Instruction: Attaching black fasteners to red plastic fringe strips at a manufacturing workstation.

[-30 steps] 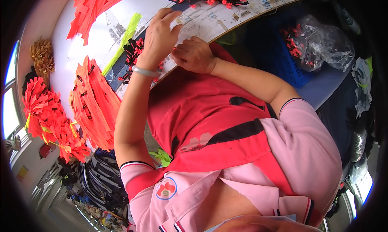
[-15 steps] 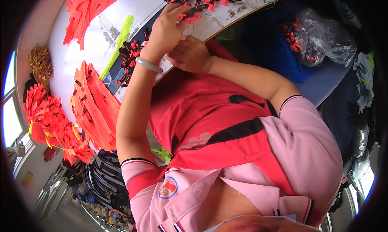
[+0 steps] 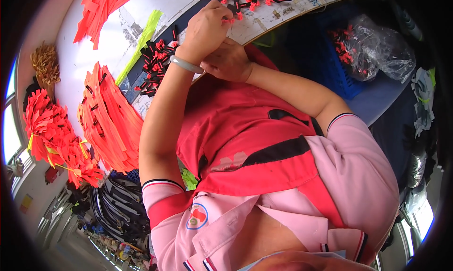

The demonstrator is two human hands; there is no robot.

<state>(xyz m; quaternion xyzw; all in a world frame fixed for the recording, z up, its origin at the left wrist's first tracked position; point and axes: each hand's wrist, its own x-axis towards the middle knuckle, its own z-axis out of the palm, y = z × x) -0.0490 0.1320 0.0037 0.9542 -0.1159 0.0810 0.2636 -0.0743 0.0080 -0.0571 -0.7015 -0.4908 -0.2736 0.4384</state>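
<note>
My left hand (image 3: 205, 29), with a pale bangle at its wrist, is over the near edge of the table. Its fingers are curled closed, and small red-and-black strap pieces (image 3: 238, 11) lie by the fingertips. Just below and to the right, my right hand (image 3: 229, 61) is also closed, partly covered by the left. Whatever either hand grips is hidden. A heap of the same small black-and-red pieces (image 3: 158, 63) sits on the table beside my left wrist.
Long red strips (image 3: 111, 115) lie at the table's left, with more red strips (image 3: 101, 11) farther back. A yellow-green strip (image 3: 139, 47) crosses the white tabletop (image 3: 75, 66). Right of me stand a blue basket (image 3: 347, 77) and a clear plastic bag (image 3: 382, 51). Red bundles (image 3: 59, 134) hang at far left.
My left hand has shifted slightly to the right and covers more of my right hand. The right hand stays in nearly the same place. The view has shifted a little.
</note>
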